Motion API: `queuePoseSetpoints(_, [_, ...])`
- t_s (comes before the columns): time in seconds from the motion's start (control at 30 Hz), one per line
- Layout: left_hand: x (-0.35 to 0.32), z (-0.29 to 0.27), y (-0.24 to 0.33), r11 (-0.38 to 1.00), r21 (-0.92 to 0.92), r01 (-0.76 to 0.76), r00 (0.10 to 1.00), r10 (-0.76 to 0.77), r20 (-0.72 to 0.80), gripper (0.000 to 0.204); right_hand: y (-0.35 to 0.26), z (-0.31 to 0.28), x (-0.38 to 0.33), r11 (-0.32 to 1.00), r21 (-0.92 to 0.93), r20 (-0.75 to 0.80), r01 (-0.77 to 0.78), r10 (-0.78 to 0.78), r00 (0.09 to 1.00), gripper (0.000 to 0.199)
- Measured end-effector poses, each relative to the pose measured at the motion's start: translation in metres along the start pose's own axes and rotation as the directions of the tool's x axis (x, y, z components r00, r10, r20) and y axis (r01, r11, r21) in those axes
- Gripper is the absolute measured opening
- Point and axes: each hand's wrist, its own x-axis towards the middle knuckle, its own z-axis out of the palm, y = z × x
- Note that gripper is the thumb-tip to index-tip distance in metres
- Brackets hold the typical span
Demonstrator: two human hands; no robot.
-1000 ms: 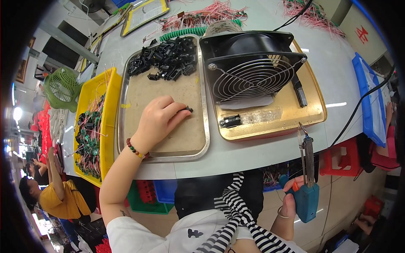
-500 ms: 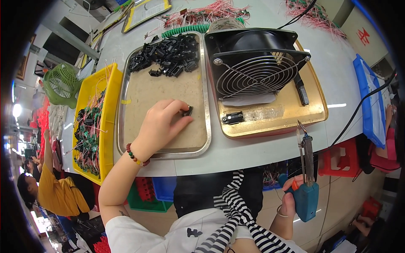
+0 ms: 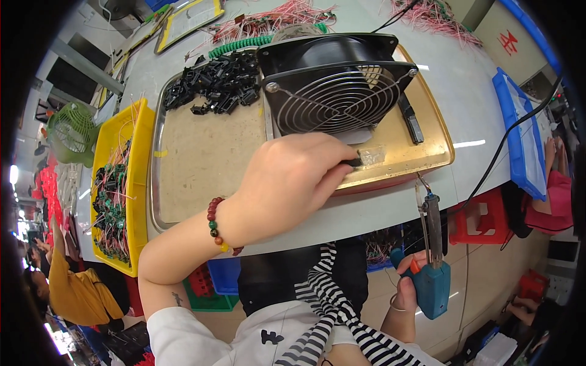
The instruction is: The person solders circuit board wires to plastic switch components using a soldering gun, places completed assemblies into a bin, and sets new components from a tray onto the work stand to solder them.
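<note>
Black plastic piece (image 3: 352, 163), right of centre in the frame, at the lower side of the gold tray (image 3: 421, 160); mostly hidden by fingers, contact with tray unclear. Left grip (image 3: 287, 177) narrow, thumb and fingertips pinching it. Likely light, stiff, rather smooth; thin walls could crack under a hard squeeze. Best hold: opposite long sides, judging by the heaped black parts (image 3: 220, 85), upper left. Right grip (image 3: 404, 294), lower right, wrapped on the teal handle of a soldering gun (image 3: 433, 290), tip upward.
</note>
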Motion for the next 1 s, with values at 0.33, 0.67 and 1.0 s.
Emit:
queuePoseSetpoints(0.33, [0.004,0.004,-0.004,0.996,0.09,0.021,0.993,-0.032,0.116,0.013,0.003,-0.009,0.005,0.998,-0.06,0.037,-0.014,0.016,0.999,0.039])
queuePoseSetpoints(0.67, [0.002,-0.062,-0.041,0.844,0.278,-0.458,0.808,0.526,-0.265,0.008,-0.001,0.016,0.015,0.998,0.057,-0.12,0.0,0.006,0.993,0.045])
queuePoseSetpoints(1.0, [0.044,-0.131,-0.314,0.575,0.415,0.705,0.694,-0.68,-0.237,0.037,0.012,-0.003,0.011,0.998,0.068,-0.071,0.003,0.002,0.997,0.046])
